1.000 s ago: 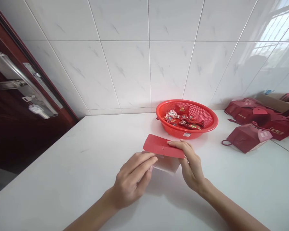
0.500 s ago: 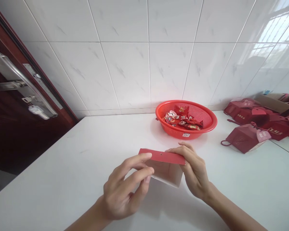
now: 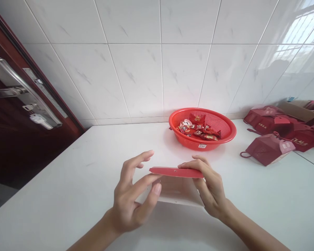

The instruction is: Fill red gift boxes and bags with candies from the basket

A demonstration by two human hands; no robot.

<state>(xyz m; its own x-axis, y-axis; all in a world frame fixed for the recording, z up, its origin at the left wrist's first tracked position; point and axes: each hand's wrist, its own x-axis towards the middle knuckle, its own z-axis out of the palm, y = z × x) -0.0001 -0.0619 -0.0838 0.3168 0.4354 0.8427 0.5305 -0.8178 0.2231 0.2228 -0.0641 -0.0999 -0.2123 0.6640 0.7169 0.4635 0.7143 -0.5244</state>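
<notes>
A small paper gift box [image 3: 176, 172], red on its top flap and white inside, stands between my hands with its open side facing me. My right hand [image 3: 210, 184] is closed on the right end of the box, fingers over the red flap and thumb below it. My left hand [image 3: 133, 195] has its fingers spread at the left end. One of its fingers reaches under the flap's left edge, while the index finger is raised above it. A small hole shows in the flap.
Behind the box sits a red plastic basket [image 3: 202, 146] holding wrapped candies [image 3: 199, 130]. To the right lies a dark red gift box [image 3: 267, 150] with a cord, and several similar boxes [image 3: 272, 122] are piled beyond it. A tiled wall [image 3: 136, 76] backs the white table [image 3: 75, 181]; a door [image 3: 13, 132] is at left.
The box's red flap has tilted and now shows nearly edge-on. My left index finger has lifted off the flap and my left fingers have spread. My right hand keeps its grip.
</notes>
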